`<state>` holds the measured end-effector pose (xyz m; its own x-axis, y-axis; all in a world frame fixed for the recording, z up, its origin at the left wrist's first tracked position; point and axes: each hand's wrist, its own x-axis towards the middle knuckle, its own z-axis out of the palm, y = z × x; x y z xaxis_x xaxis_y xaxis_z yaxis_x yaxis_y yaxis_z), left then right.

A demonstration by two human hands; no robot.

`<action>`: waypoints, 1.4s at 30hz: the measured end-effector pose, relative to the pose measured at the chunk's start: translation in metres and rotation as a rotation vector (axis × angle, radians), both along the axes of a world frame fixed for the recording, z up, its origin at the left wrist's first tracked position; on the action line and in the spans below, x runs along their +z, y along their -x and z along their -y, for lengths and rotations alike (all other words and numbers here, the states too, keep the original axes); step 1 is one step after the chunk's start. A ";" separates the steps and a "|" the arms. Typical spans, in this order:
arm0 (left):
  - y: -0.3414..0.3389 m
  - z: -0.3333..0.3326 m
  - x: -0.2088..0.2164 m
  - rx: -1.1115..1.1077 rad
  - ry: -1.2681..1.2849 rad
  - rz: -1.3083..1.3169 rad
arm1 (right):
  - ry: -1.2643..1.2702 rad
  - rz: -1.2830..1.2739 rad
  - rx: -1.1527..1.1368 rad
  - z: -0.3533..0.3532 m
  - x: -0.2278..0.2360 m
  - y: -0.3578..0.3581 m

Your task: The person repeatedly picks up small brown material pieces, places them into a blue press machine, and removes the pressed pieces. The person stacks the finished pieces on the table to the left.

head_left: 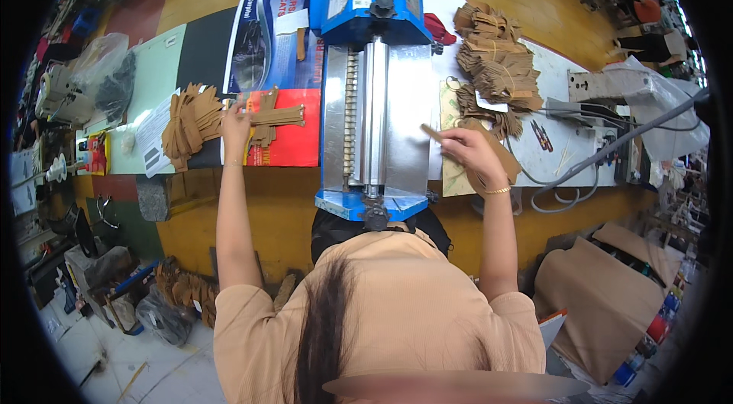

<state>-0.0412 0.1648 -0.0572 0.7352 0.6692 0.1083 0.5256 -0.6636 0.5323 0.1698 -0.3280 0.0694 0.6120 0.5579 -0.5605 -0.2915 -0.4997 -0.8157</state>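
Observation:
A blue-framed roller machine (372, 121) with a long shiny metal roller stands in front of me. My right hand (472, 153), right of the machine, pinches a short brown strip (430, 131) that points toward the metal bed. On the left, my left hand (235, 127) is among brown strips, its fingers drawn together; what they grip, if anything, is too small to make out. Beside it fans a bundle of brown strips (185, 125). More loose brown strips (279, 115) lie crossed on a red and blue printed sheet (301, 148), between that hand and the machine.
Tied bundles of brown strips (496, 60) are heaped right of the machine. Small snips (542, 137) and a grey cable (592, 163) are further right. A sewing machine (69, 95) stands far left. A brown-covered box (603, 301) sits low on the right.

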 end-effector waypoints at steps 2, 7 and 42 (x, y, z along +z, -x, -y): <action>-0.016 0.031 0.010 -0.052 0.302 0.096 | 0.072 0.102 0.206 -0.021 0.000 -0.005; -0.047 0.108 0.033 -0.243 0.735 0.047 | 0.208 0.335 0.351 -0.063 -0.013 -0.009; -0.040 0.121 0.071 -0.065 1.422 0.075 | 0.590 0.816 -0.154 0.104 -0.093 -0.009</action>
<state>-0.0007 0.0442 0.0139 0.7911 0.2053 -0.5761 0.4566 0.4284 0.7797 0.1792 -0.4322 -0.0231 0.9725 0.2105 -0.1001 0.1486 -0.8907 -0.4297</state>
